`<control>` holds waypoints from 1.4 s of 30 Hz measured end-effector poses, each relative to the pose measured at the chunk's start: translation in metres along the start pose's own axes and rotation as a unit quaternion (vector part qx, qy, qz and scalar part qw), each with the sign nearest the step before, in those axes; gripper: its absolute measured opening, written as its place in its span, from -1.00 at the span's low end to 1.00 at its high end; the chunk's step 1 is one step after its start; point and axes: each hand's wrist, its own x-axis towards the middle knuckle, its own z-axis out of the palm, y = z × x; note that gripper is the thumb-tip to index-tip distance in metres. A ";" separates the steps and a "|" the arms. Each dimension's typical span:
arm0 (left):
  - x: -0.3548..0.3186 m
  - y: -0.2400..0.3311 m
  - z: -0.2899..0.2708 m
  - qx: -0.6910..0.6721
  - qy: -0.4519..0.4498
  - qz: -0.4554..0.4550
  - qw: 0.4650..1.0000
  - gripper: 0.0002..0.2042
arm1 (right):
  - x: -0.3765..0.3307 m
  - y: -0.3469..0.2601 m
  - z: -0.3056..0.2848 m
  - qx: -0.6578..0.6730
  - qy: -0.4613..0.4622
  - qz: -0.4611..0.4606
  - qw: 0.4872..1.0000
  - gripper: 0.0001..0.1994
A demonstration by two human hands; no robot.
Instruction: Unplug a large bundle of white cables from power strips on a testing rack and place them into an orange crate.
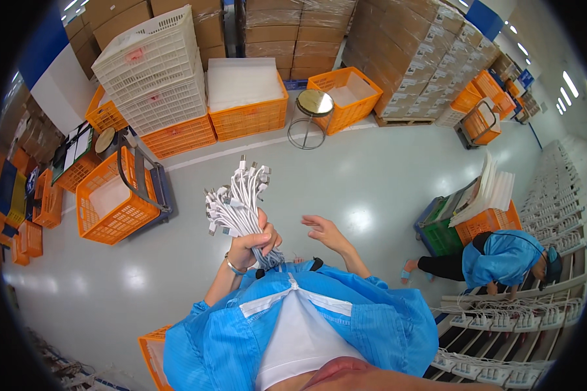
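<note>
Head view, left hand (254,244) grip clutching glossy white cable bundle (236,203), right hand (324,231) splayed

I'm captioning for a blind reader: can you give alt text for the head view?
The person's left hand grips a bundle of white cables with plug ends upright; the right hand hovers open beside it. Orange plastic crates stand on the grey floor.

Head-worn fisheye, steeply downward, close.
</note>
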 end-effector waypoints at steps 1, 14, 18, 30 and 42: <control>0.000 -0.002 0.000 -0.002 0.006 0.004 1.000 -0.74 | 0.004 -0.021 0.008 0.034 -0.055 -0.040 0.997 -0.28; 0.008 -0.012 0.006 0.060 0.028 -0.025 0.997 -0.76 | 0.010 -0.069 0.104 0.014 -0.130 -0.031 0.991 -0.28; 0.007 -0.011 0.005 0.105 0.041 -0.038 0.993 -0.74 | 0.003 -0.072 0.110 0.089 -0.113 -0.029 0.989 -0.42; 0.001 -0.012 -0.017 0.152 0.053 -0.113 0.980 -0.87 | 0.010 -0.086 0.049 -0.135 -0.243 -0.052 0.959 -0.52; -0.001 -0.029 -0.018 0.242 0.055 -0.197 0.948 -0.85 | 0.030 -0.150 0.047 -0.141 0.008 -0.036 0.989 -0.79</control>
